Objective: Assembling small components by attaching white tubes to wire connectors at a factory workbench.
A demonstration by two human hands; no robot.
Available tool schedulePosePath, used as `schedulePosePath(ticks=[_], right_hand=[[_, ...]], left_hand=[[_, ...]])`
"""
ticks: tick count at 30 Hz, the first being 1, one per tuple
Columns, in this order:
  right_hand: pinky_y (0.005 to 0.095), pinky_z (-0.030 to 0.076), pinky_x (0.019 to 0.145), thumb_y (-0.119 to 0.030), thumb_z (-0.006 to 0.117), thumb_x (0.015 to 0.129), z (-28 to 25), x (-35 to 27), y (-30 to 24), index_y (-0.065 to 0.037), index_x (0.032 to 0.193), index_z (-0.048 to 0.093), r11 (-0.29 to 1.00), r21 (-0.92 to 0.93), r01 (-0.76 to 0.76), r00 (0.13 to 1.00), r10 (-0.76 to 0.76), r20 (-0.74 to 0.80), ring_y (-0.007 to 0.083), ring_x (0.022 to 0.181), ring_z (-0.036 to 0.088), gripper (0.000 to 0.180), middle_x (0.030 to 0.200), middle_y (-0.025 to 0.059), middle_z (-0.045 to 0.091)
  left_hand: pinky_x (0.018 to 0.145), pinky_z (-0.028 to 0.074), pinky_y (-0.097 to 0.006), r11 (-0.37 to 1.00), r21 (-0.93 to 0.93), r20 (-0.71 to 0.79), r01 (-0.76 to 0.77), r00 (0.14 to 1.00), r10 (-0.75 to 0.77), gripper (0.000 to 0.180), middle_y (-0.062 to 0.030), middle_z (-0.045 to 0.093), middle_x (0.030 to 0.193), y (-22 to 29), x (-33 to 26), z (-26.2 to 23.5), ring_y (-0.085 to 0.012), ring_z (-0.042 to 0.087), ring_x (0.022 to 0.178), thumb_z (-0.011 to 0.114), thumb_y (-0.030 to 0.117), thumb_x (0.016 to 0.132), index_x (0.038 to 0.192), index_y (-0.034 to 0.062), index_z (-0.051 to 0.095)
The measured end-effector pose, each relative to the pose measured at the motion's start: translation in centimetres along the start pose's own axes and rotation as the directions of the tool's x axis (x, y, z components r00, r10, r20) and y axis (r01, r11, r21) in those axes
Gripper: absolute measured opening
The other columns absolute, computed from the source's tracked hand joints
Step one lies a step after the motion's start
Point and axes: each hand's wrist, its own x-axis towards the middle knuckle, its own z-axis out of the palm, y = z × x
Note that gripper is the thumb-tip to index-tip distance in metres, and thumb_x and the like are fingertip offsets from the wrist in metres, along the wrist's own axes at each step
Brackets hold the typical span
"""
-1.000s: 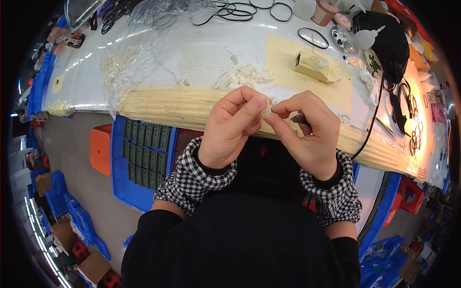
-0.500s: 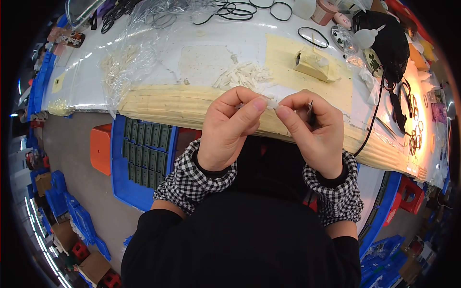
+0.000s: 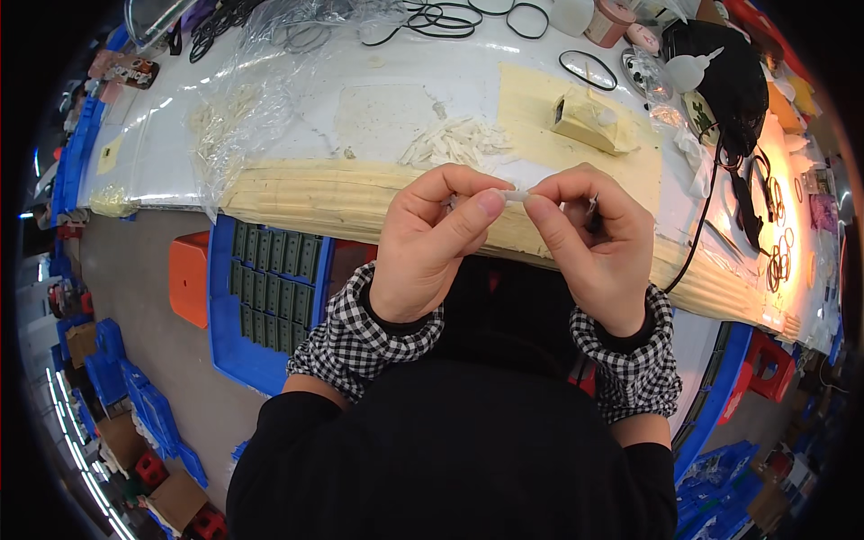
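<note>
One slim white piece runs left to right between the hands.

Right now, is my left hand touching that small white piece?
Touching. The head view shows the left hand pinching the left end of the small white piece between thumb and forefinger.
</note>
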Motion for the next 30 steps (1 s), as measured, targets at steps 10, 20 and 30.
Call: schedulePosePath(ticks=[10,20,30], right_hand=[[0.0223,0.037,0.043,-0.004,0.066,0.058,0.0,0.2,1.6,-0.002,0.091,0.067,0.387,-0.621,0.682,0.594,-0.789,0.161,0.0116,0.05,0.05,0.032,0.077,0.0031,0.06],[0.0204,0.033,0.042,-0.005,0.064,0.058,0.2,-0.4,1.2,-0.002,0.095,0.067,0.283,-0.643,0.712,0.546,-0.798,0.254,0.0078,0.051,0.048,0.036,0.081,0.002,0.061],[0.0209,0.035,0.043,-0.005,0.065,0.059,0.1,-0.6,1.1,-0.002,0.095,0.067,0.326,-0.622,0.711,0.571,-0.785,0.241,0.008,0.051,0.05,0.036,0.08,0.0025,0.062]], left_hand=[[0.049,0.026,-0.018,0.98,-0.196,0.034,0.039,0.999,-0.033,0.022,0.0076,0.046,0.065,-0.5,0.3,-0.3,-0.0016,0.03,0.054,0.055,0.017,0.094,0.104,-0.0009,0.061],[0.052,0.028,-0.017,0.956,-0.238,0.109,0.17,0.983,-0.148,0.024,0.0049,0.048,0.073,-0.1,0.2,-0.1,-0.0017,0.03,0.056,0.05,0.02,0.096,0.104,-0.0003,0.059],[0.054,0.029,-0.017,0.918,-0.304,0.127,0.255,0.966,-0.226,0.024,0.0042,0.047,0.072,0.1,0.3,-0.1,-0.002,0.031,0.057,0.05,0.022,0.096,0.102,0.0003,0.058]])
